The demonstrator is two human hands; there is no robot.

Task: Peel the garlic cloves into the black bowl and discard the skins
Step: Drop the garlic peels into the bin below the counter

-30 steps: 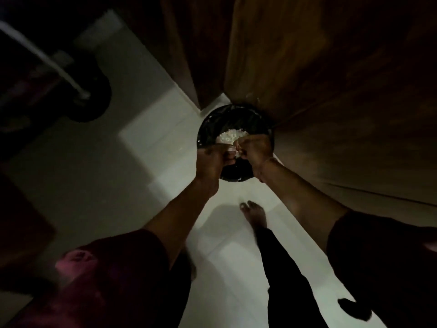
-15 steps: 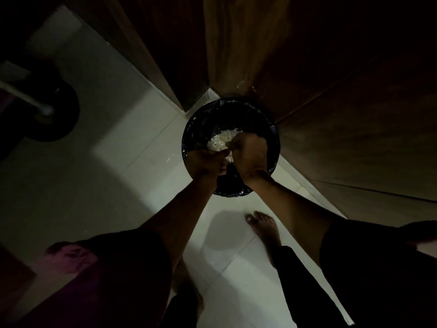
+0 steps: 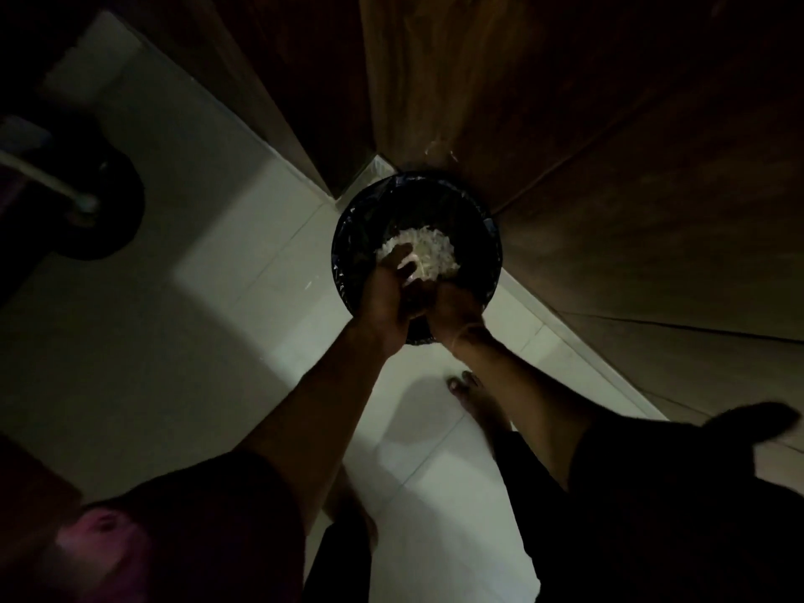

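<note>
1. A heap of pale garlic skins [image 3: 428, 254] lies inside a round black-lined bin [image 3: 348, 272], just right of the frame's centre and a little above it.
2. The bin stands on the pale tiled floor [image 3: 209, 263], tucked into a corner against dark wooden panels [image 3: 609, 145] that fill the upper right of the frame.
3. The left hand [image 3: 385, 304] reaches over the bin's near rim, its fingers [image 3: 402, 258] stretched out loosely and lying on or just above the pale heap; they do not look closed around anything.
4. The right hand [image 3: 457, 309] sits just beside the left, touching it, over the lower right part of the bin. Its fingers are curled inward, but the light is too dim to tell whether they have hold of anything.
5. A thin band circles the right wrist.
6. Both forearms run up from the bottom of the frame; dark sleeves cover the upper arms at lower left and lower right.
7. A bare foot [image 3: 467, 391] rests on the floor below the bin, with a dark trouser leg beneath it.
8. At the left edge, a dark round object [image 3: 117, 211] sits on the floor with a pale rod [image 3: 39, 178] slanting onto it.
9. The black bowl is not seen in this view.
</note>
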